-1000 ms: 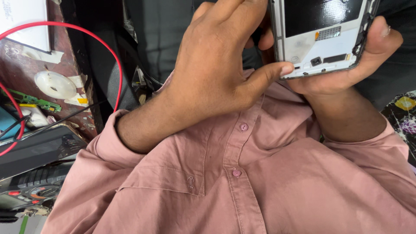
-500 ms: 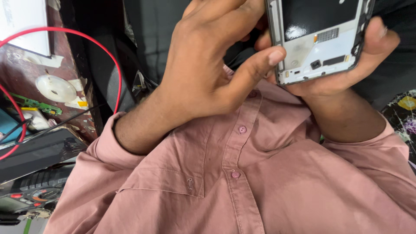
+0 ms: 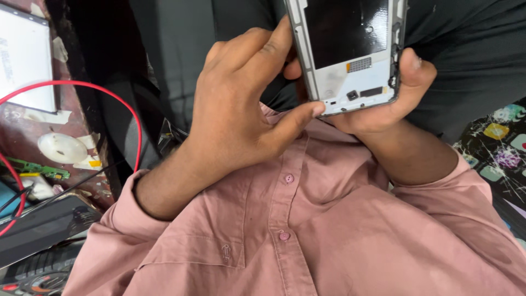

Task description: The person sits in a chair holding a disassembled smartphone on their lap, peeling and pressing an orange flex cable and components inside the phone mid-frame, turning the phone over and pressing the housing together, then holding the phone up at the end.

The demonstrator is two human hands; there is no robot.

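Note:
Both hands hold an opened smartphone (image 3: 350, 49) above my pink shirt. Its back is off, showing a white inner frame, a dark panel and small parts near the lower edge. My right hand (image 3: 392, 104) cradles it from behind, with the thumb pressed on the right edge. My left hand (image 3: 241, 115) grips the left side: the fingers lie along the left edge and the thumb tip touches the lower left corner.
A red wire (image 3: 109, 90) loops over a cluttered bench at left, with a white disc (image 3: 61, 147), a green circuit strip (image 3: 41, 169), a flat white panel (image 3: 24, 60) and a black device (image 3: 44, 227). A cracked phone screen with coloured icons (image 3: 501, 142) lies at right.
The phone and both hands have shifted left and lower in view. My left thumb has moved along the bottom edge to the lower left corner.

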